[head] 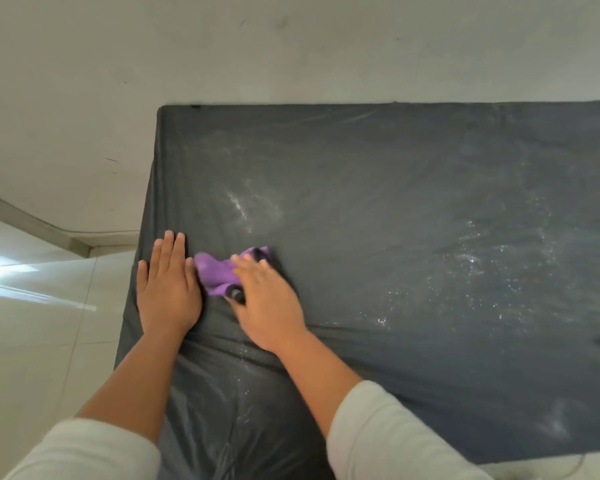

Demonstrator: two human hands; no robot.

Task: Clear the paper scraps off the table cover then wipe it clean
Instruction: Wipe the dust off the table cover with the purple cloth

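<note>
Your left hand point(168, 287) lies flat, fingers straight, pinning the dark cover point(378, 188) near the surface's left edge. Your right hand point(267, 299) presses the purple cloth point(217, 273), fingers spread over it. No paper scraps show. Farther right, white residue point(492, 265) remains; hard strokes could bunch the loose cover.
</note>
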